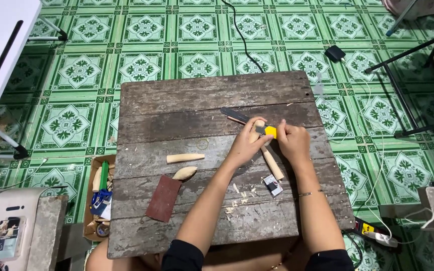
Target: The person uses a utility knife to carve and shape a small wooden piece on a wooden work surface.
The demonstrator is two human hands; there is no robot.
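Head cam: left hand is gripping a wood piece at board ctr-right, right hand at its 3 o'clock is pinching a yellow utility knife w/ fingers closed, carved stick lying at 9 o'clock.

Small rectangular packet: black and white, flat on the board, at 5 o'clock from centre. Open cardboard box: brown, on the floor at 9 o'clock off the board's left edge.
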